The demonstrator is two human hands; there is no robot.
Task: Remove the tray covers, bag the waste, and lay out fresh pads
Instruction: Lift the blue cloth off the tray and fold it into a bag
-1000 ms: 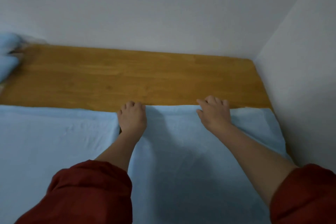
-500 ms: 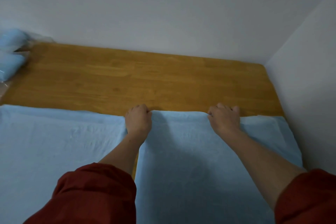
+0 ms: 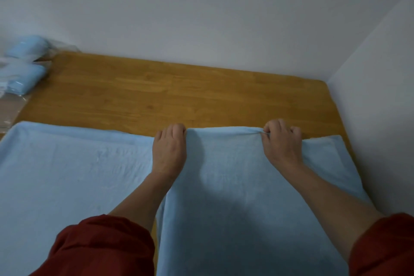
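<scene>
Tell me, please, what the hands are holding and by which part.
The right blue pad, by its far edge: left hand at the corner, right hand further along.

Wooden table (image 3: 179, 96), blue pads (image 3: 67, 175), wrapped packs (image 3: 24, 74)

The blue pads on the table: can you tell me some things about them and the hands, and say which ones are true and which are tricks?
1. The left hand and the right hand both hold the far edge of the right pad. True.
2. The left pad lies flat beside it with no hand on it. True.
3. The pads cover the wooden table all the way to the wall. False: a bare strip of wood shows beyond them.
4. The sleeves are green. False: they are dark red.
5. The wrapped blue packs sit at the far right corner. False: they are at the far left.
</scene>
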